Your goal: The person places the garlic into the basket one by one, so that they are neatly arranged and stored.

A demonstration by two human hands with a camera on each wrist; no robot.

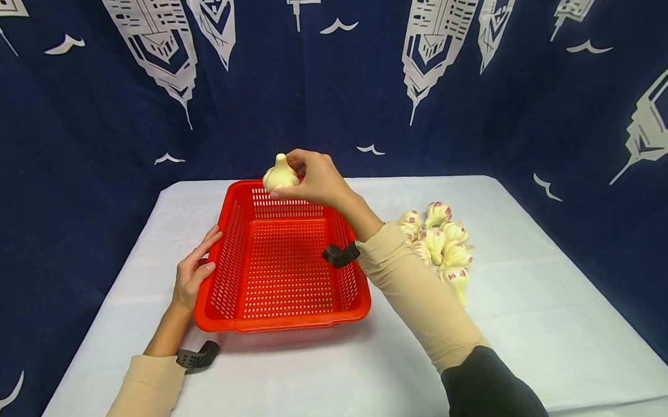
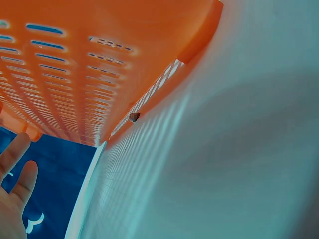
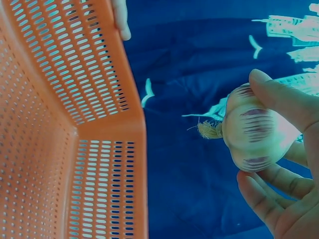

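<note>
A garlic bulb [image 1: 279, 175] is pinched between the thumb and fingers of my right hand [image 1: 318, 179], above the far rim of a red plastic basket [image 1: 294, 323]. In the right wrist view the bulb [image 3: 256, 130] shows purple streaks and a tuft of dry roots; its far side is hidden by the hand. My left hand [image 1: 194, 274] rests against the basket's left rim, fingers fairly straight and thumb apart. Part of that left hand [image 2: 15, 194] also appears at the edge of the left wrist view, beside the slotted basket wall [image 2: 75, 94].
Several garlic bulbs [image 1: 447, 247] lie in a cluster on the white-covered table [image 1: 540, 324], right of the basket, partly behind the right forearm. A small brown bit [image 2: 133, 117] shows by the basket's lower edge. A dark blue patterned cloth [image 1: 307, 98] hangs behind.
</note>
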